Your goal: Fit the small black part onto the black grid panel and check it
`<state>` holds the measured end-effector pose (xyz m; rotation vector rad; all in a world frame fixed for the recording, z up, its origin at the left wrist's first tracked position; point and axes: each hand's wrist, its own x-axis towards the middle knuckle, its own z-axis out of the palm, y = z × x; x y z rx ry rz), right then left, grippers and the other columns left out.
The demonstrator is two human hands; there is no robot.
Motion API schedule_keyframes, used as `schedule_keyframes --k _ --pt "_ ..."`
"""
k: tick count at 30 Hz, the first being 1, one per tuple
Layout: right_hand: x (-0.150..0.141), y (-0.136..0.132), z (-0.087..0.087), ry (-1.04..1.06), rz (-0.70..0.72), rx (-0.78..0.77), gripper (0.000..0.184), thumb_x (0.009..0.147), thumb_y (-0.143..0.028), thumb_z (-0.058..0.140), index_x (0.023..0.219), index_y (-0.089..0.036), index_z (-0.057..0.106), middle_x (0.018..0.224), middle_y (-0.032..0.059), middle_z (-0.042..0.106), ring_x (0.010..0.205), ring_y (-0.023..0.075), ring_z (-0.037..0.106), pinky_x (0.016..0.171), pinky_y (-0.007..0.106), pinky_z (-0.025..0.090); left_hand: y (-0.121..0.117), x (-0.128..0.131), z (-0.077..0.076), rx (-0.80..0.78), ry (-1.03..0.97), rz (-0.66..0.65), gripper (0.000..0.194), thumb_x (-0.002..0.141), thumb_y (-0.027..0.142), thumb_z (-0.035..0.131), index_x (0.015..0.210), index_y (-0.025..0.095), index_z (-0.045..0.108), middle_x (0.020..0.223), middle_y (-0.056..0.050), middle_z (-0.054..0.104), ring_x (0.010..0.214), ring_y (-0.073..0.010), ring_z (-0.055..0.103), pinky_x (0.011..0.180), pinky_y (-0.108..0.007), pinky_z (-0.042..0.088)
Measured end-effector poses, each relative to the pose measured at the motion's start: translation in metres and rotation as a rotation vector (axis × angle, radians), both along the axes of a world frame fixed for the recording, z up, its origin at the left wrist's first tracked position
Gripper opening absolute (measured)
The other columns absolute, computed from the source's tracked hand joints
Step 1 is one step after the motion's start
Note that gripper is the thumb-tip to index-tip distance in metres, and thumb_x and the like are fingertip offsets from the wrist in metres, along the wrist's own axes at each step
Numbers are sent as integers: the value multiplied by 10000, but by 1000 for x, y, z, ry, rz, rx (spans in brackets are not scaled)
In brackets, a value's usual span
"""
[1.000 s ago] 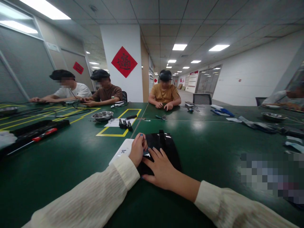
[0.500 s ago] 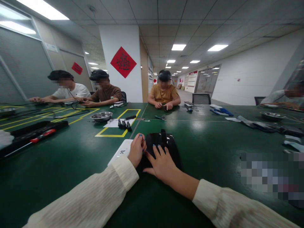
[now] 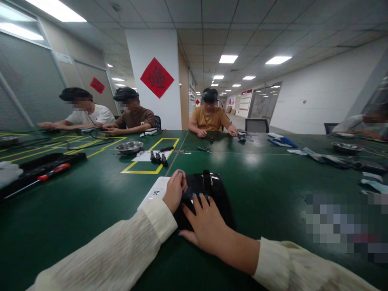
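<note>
A glossy black object with a rounded body and a dark raised strap-like piece at its far side lies on the green table before me; its kind is unclear. On its near part my right hand rests flat, fingers spread. My left hand is closed at the object's left edge, its fingers curled, and whatever may be inside them is hidden. Partly under my left wrist, a white flat item marked "26" lies beside the black object.
Beyond lie several small black cylindrical parts and a metal bowl near yellow tape. On the left is a black tray with a red-handled screwdriver. Pliers lie ahead. A person sits opposite; others sit left and right.
My right hand has slid slightly toward me on the black object, still spread. My left hand stays almost in place. The person opposite has reached one hand out to the side.
</note>
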<state>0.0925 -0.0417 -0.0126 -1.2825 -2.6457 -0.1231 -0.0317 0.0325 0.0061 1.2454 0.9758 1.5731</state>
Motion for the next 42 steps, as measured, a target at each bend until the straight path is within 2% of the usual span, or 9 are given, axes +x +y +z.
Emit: schedule_keyframes --k 5,11,17,20,24,28,37,42 --pt "4 1 4 21 23 15 656 840 -629 408 1336 -204 465 1371 220 434 1262 417 372 983 619 282 1 0 1 7 -12 -3 142 736 330 458 668 217 405 374 116 300 334 -76 298 383 -190 292" --pt "10 4 1 101 87 -60 687 859 -628 370 1391 -194 391 1461 220 310 1367 380 215 1078 581 157 3 0 -1 2 -27 -18 161 711 349 476 654 217 405 367 119 296 323 -70 290 371 -190 287" --pt "10 9 4 58 150 -109 466 900 -552 360 1334 -399 434 1502 118 270 1369 428 158 1018 689 110 3 -1 -3 5 -8 -20 171 723 361 477 664 215 412 375 119 298 329 -71 301 377 -189 296" --pt "11 12 9 27 151 -116 423 911 -504 361 1308 -404 464 1495 113 286 1356 464 149 989 723 87 1 -1 -2 -1 -6 -27 178 730 367 478 669 213 411 381 117 302 335 -70 307 380 -189 293" --pt "14 12 12 -3 126 -116 448 894 -508 395 1306 -351 474 1492 123 289 1360 442 167 1007 699 92 0 0 0 -2 22 -25 178 720 369 474 668 212 408 382 115 310 343 -73 317 384 -192 295" --pt "14 13 8 4 119 -67 482 890 -578 357 1302 -355 469 1489 125 294 1356 440 184 1009 695 110 1 -1 0 4 35 -29 171 722 364 462 669 211 406 382 116 307 348 -73 312 389 -195 302" --pt "10 10 15 -36 70 -2 452 928 -517 327 1302 -305 464 1443 168 370 1317 394 324 977 634 295 1 -2 -3 29 74 -27 183 766 368 439 680 207 420 387 112 324 351 -70 310 394 -195 300" --pt "14 1 4 -38 80 -12 438 892 -525 417 1261 -305 505 1415 172 406 1302 434 325 968 642 299 2 -2 -4 6 69 -48 173 752 365 429 677 212 404 386 119 310 337 -71 312 387 -199 307"
